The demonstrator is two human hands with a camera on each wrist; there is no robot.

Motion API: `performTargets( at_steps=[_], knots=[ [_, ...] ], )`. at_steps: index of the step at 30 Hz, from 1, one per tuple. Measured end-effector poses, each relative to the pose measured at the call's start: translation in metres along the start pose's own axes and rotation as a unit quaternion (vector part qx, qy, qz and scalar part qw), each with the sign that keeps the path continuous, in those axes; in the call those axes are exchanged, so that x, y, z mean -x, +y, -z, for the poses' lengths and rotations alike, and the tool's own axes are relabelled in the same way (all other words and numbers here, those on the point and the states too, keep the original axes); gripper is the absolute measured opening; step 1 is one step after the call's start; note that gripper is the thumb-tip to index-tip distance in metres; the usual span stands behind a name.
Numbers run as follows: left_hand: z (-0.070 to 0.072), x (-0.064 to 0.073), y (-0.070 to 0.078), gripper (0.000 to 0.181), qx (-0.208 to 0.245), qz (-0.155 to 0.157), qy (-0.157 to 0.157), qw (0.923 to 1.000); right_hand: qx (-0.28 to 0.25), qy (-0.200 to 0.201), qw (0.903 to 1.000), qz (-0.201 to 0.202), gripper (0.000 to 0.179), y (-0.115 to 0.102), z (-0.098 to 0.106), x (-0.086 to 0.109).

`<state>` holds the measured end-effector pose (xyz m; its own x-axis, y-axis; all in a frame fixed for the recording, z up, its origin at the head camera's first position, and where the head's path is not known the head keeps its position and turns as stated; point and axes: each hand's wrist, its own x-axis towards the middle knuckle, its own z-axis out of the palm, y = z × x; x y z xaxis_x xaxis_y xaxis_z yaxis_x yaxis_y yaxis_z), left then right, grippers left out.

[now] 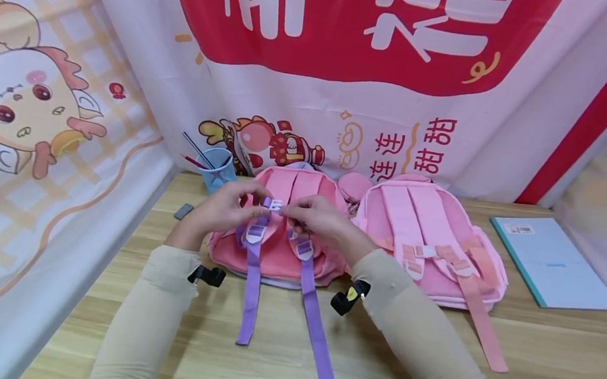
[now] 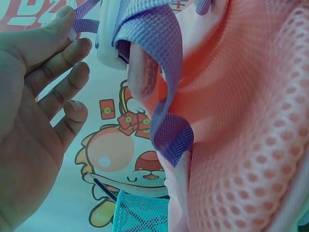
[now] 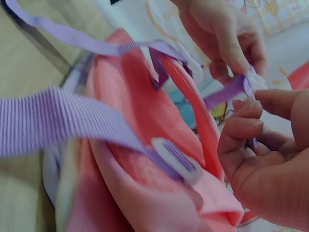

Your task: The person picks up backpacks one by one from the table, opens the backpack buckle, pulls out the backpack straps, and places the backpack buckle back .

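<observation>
"Both left hand (image 1: 223,208) and right hand (image 1: 326,221) are pinching the bag's (image 1: 279,264) buckle (image 1: 276,205), toward the table's (image 1: 210,349) back edge."
"What is worrying you?"
"Its small size: the grips could be slipping."

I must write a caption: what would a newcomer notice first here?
The large red panel on the backdrop probably strikes first. Below it, two pink backpacks lie side by side on the table. Over the purple-strapped one, the left hand and right hand pinch a white buckle.
</observation>
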<state>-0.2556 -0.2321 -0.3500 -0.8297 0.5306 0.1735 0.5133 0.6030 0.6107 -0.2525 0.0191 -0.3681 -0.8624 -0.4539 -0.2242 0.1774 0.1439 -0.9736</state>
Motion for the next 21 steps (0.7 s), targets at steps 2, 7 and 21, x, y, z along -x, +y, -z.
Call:
performTargets(
  at_steps=[2, 7, 21],
  knots=[
    [0.001, 0.001, 0.0, 0.023, -0.005, 0.001, 0.003, 1.0, 0.015, -0.006, 0.9999, -0.003, 0.025, 0.0, 0.005, 0.001],
    [0.001, 0.002, 0.0, 0.025, -0.007, 0.01, 0.001, 0.9999, 0.039, -0.012, 0.9992, -0.003, 0.026, 0.002, 0.01, 0.002],
    [-0.001, -0.003, 0.003, 0.025, 0.002, 0.012, -0.009, 0.9999, -0.034, -0.016, 0.9993, 0.004, 0.02, 0.004, 0.0, -0.004]
  ],
)
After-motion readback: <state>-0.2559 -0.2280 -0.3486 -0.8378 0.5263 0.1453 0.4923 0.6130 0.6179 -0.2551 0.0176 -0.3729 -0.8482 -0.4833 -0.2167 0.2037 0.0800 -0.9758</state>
